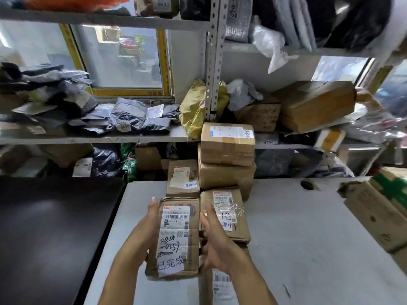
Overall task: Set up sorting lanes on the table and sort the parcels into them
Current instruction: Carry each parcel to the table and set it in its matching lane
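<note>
I hold a brown cardboard parcel [176,236] with a white shipping label and a handwritten paper tag over the white table [308,238]. My left hand [150,221] lies along its left edge with the thumb low at the side. My right hand [212,236] grips its right edge, fingers curled round it. Just to the right lies a taped parcel [229,216] with its own paper tag. Behind it all sits a third tagged parcel [182,179]. A stack of two boxes [226,157] stands further back.
Another labelled parcel [221,285] lies under my right forearm. A large carton with green tape [378,212] sits at the table's right edge. A black surface [50,227] adjoins the table on the left. Shelves [99,139] behind hold bags and boxes.
</note>
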